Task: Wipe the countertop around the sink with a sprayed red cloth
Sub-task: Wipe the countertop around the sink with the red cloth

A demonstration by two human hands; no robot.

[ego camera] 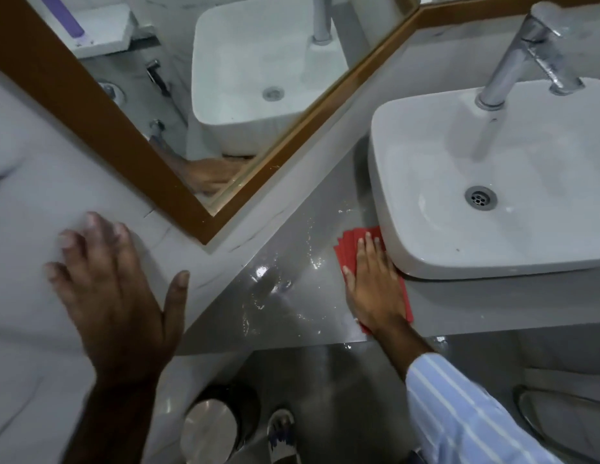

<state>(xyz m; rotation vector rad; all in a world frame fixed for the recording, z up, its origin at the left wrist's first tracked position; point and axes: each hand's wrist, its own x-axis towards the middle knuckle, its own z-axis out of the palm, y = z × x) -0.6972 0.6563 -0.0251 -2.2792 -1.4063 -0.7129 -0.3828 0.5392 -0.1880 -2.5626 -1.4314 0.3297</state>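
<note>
A folded red cloth (350, 244) lies flat on the grey countertop (291, 236), right against the left side of the white basin (425, 236). My right hand (374, 284) presses palm-down on the cloth with its fingers stretched out, covering most of it. The counter to the left of the cloth is wet and shiny. My left hand (114, 286) rests flat on the pale marble wall at the left with fingers spread and holds nothing.
A chrome tap (523, 51) stands at the back of the basin, whose drain (480, 198) is in its middle. A wood-framed mirror (204, 105) hangs above the counter. Below the counter's edge stand a round steel bin (211, 426) and my shoe (283, 433).
</note>
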